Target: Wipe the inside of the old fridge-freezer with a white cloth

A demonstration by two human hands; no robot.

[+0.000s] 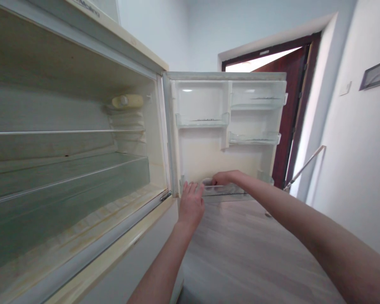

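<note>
My right hand [223, 178] reaches down into the bottom shelf [231, 194] of the fridge door [202, 156], its fingers closed on a pale cloth [207, 182] that is partly hidden behind the shelf's clear front. At the left end of the same shelf, my left hand [191, 204] lies against the front rim with its fingers stretched out and slightly apart. The door stands wide open.
To the left is the fridge compartment [126, 139] with glass shelves [66, 133], yellowish stains along its floor and a control knob housing [127, 101]. Higher door shelves [202, 122] are clear plastic. Behind stand a dark red door [291, 97] and a leaning stick [305, 166].
</note>
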